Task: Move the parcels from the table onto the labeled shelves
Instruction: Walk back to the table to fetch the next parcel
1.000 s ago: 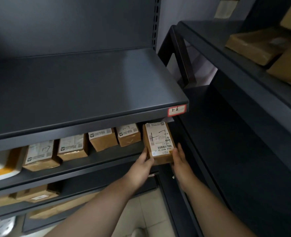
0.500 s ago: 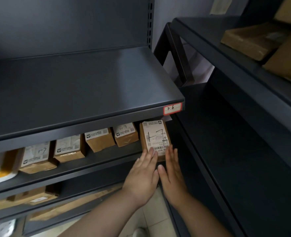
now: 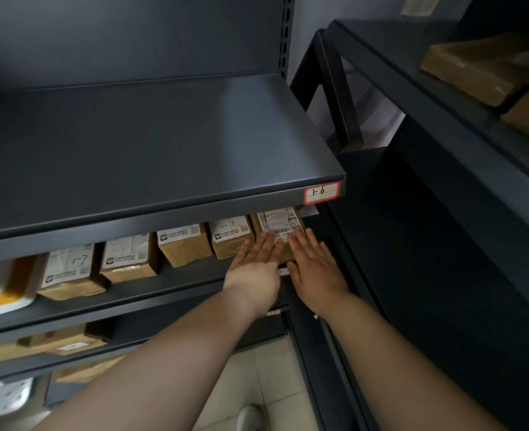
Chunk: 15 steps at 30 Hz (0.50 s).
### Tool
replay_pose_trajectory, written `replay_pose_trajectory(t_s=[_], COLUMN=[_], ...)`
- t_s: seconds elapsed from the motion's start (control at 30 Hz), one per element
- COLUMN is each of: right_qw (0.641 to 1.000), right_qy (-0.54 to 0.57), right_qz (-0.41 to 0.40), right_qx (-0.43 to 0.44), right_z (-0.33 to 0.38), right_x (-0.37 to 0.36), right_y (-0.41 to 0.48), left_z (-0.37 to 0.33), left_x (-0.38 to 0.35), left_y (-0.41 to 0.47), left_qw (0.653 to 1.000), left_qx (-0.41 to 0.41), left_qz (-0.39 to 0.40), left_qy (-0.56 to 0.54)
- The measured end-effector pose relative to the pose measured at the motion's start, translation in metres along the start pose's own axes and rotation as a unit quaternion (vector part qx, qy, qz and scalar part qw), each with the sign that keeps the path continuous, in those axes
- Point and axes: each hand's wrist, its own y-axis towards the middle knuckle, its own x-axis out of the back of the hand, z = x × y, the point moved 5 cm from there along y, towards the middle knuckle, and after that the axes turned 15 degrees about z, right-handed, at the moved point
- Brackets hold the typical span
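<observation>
Parcels already stand in a row on the second shelf (image 3: 163,293); the rightmost parcel (image 3: 277,227) sits at its end, under the "1-6" label (image 3: 322,191). Left hand (image 3: 255,269) and right hand (image 3: 314,269) lie flat against its front, fingers extended, grasping nothing (placement judged nearly complete). No surface is visible; dark metal racks crowd a tiled floor (image 3: 275,384).

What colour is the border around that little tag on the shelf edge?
Red, around a white tag with handwriting, on the dark grey shelf; the head view shows it.
</observation>
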Motion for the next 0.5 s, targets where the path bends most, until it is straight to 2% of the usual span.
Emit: replay_pose_trajectory(t_s=[0.27, 0.37, 0.5], right_qw=[1.000, 0.999, 0.999], right_qy=[0.007, -0.023, -0.002], right_qz=[-0.011, -0.014, -0.020], right_qx=[-0.009, -0.019, -0.032], right_z=[0.005, 0.005, 0.010], right_x=[0.005, 0.007, 0.000], right_y=[0.027, 0.024, 0.004], left_z=[0.014, 0.012, 0.006], left_x=[0.010, 0.014, 0.010], left_y=[0.026, 0.024, 0.007], left_qw=[0.998, 0.999, 0.998], left_qx=[0.019, 0.007, -0.045], left_qz=[0.031, 0.017, -0.026], left_qy=[0.046, 0.039, 0.025])
